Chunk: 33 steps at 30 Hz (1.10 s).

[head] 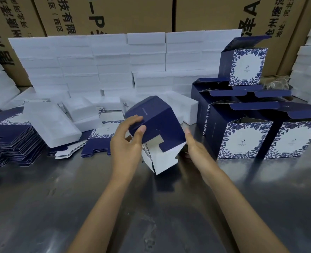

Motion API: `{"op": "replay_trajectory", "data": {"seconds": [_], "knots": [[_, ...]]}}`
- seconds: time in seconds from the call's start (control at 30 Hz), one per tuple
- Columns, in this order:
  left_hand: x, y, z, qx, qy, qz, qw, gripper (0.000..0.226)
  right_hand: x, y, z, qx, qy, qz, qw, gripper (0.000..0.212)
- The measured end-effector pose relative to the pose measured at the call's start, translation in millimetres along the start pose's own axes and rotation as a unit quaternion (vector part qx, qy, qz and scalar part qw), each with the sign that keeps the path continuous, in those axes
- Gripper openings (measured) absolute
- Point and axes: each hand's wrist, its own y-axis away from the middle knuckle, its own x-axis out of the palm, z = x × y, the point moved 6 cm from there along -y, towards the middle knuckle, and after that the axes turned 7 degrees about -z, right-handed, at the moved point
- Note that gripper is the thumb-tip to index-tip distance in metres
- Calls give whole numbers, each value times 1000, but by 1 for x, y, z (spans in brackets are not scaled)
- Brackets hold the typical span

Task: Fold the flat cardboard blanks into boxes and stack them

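Half-formed navy box (155,123) held tilted above the bench (59,207), centre of view, bottom end toward camera with white locking flaps (162,159) not yet tucked. Left hand (127,141) clamped on the box's left corner, thumb on the near face, fingers over the top edge. Right hand (196,148) flat and relaxed against the right side, supporting, not gripping.

Flat blanks (10,141) stacked far left, a few loose blanks (99,143) just beside the left hand. Finished boxes (242,139) stacked right, lids open, near the right hand. White foam inserts (96,70) piled behind.

Risks, judged from here:
- Single-sided grip: box likely to rack back toward flat if right hand lifts off before bottom locks.
- Flaps tucked in wrong order: bottom won't lock, tab creases or tears.
- Tilt plus thin card: thumb pressure could dent the near face.
- Right-hand swing close to the stack: a nudge could topple the top box (246,66), perched on open lids.
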Motion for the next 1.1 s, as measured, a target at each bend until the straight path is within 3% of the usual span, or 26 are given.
{"op": "replay_trajectory", "data": {"seconds": [0.03, 0.1, 0.2, 0.3, 0.5, 0.6, 0.73, 0.87, 0.93, 1.0, 1.07, 1.1], "knots": [[-1, 1, -1, -2, 6, -12, 1000, 22, 4, 1, -3, 28, -1, 11, 1000, 55], [0, 5, -4, 9, 12, -33, 999, 21, 16, 4, 0, 49, -107, 57, 991, 62], [2, 11, -12, 45, 6, -66, 997, 23, 22, 13, 17, 32, -277, 131, 952, 60], [5, 16, -12, 28, 16, -75, 997, 30, 12, 13, 29, -9, -345, 130, 929, 53], [25, 34, -1, -43, 35, -29, 998, 34, -5, 16, 51, -155, -295, 135, 933, 42], [37, 44, 17, -153, 54, 11, 987, 24, -17, 16, 53, -192, -252, 113, 942, 40], [57, 65, 42, -397, 109, 142, 900, 18, -29, 19, 55, -265, -96, 61, 958, 38], [72, 90, 40, -503, 175, 287, 796, 31, -24, 20, 54, -287, 16, 64, 956, 42], [75, 97, 35, -486, 127, 374, 779, 33, -16, 22, 52, -292, 61, 70, 952, 39], [71, 101, 30, -418, 4, 465, 781, 27, -12, 23, 51, -289, 74, 69, 952, 37], [63, 93, 25, -327, -116, 484, 803, 24, -12, 22, 52, -289, 75, 64, 952, 36], [59, 83, 21, -273, -163, 459, 829, 23, -12, 21, 51, -289, 73, 60, 953, 36]]}}
